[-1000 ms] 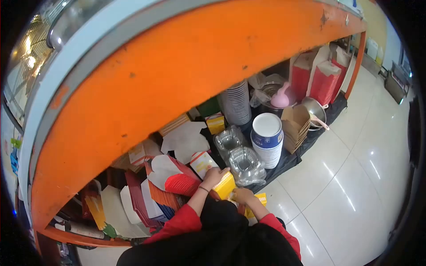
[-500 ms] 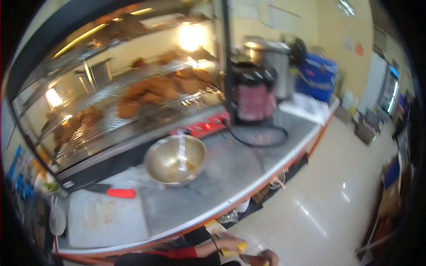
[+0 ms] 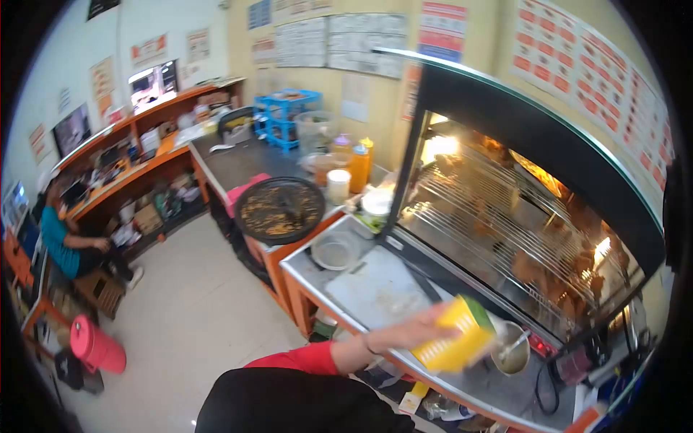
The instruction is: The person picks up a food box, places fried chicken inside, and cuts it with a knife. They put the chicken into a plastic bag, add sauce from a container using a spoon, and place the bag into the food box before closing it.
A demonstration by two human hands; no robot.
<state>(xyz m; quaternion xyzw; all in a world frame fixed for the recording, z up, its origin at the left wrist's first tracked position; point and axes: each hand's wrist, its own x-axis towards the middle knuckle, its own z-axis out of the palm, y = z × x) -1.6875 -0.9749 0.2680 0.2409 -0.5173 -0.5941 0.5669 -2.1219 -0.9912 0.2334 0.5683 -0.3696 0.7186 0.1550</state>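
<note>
My left hand (image 3: 419,329), at the end of a red sleeve, reaches out over the counter's front edge. Its fingers are closed around a yellow carton (image 3: 451,345) with a green end, slightly smeared by motion. Just right of the carton is a metal bowl (image 3: 514,361) with a pale utensil in it. Behind the hand lies a white cutting board (image 3: 368,278) with a dark knife blade (image 3: 426,286) at its right edge; the carton hides the rest of the knife. My right hand is out of view.
A lit glass food warmer (image 3: 469,198) stands along the counter's back. To the left are a clear plastic bowl (image 3: 335,250), a large black pan (image 3: 280,229) and sauce bottles (image 3: 359,167). Across the floor, a person (image 3: 66,234) sits on a stool near a pink tumbler (image 3: 94,343).
The view has swung left, bringing the black pan and seated person into sight. My left hand has risen from below the counter edge with the yellow carton. My right hand has left view.
</note>
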